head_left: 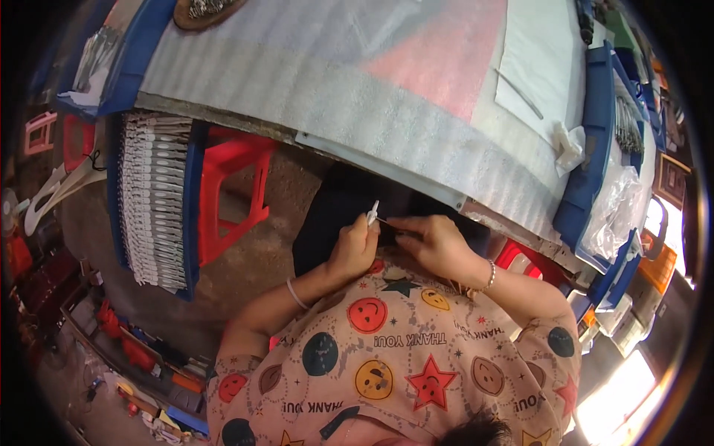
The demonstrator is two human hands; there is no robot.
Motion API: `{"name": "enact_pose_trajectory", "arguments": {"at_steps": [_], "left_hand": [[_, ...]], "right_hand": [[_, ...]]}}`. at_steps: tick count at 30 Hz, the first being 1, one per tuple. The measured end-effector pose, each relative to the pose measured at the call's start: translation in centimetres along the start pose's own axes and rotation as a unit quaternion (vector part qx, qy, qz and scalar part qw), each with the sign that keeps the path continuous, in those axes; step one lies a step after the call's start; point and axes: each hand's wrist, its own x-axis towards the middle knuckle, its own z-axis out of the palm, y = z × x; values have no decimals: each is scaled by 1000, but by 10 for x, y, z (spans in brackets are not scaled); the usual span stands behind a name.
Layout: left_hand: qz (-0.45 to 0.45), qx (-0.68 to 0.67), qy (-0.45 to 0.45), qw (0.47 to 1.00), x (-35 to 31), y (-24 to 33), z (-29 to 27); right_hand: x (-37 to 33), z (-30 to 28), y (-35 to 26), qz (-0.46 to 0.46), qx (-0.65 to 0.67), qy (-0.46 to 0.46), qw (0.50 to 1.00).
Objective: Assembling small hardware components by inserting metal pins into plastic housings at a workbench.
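White, finished-looking pieces (160, 201) are filling the crate (195, 215); your left hand (354, 247) is pinching another piece (372, 212), seemingly unfinished, your right hand (439, 241) gripping a thin rod (382, 221)

The left hand (355, 247) is gripping a white part (373, 212), the right hand (440, 244) is pinching a thin rod (382, 221), and white pieces (155, 201) are filling a blue tray (196, 215) (at left).

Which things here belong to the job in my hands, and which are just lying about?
Belonging:
Small white piece, left hand
Thin rod, right hand
Probably white pieces in blue tray

Apparently lying about:
Red plastic stool
Crumpled white tissue
Clear plastic bag
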Motion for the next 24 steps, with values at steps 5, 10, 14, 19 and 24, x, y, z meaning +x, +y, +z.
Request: {"name": "enact_pose_trajectory", "arguments": {"at_steps": [5, 10, 14, 19, 24], "left_hand": [[0, -9, -16, 1000, -1, -4, -2], [-32, -67, -21, 997, -3, -11, 2], [22, -55, 18, 998, -1, -18, 5], [7, 18, 2, 1000, -2, -7, -1], [32, -15, 6, 999, -3, -6, 1]], "right_hand": [[-5, -5, -37, -48, -261, -78, 961], [-3, 3, -35, -120, -438, -114, 884], [5, 0, -29, -62, -340, -125, 930], [3, 4, -25, 30, -223, -73, 972], [-2, 2, -15, 7, -40, -12, 999]]}}
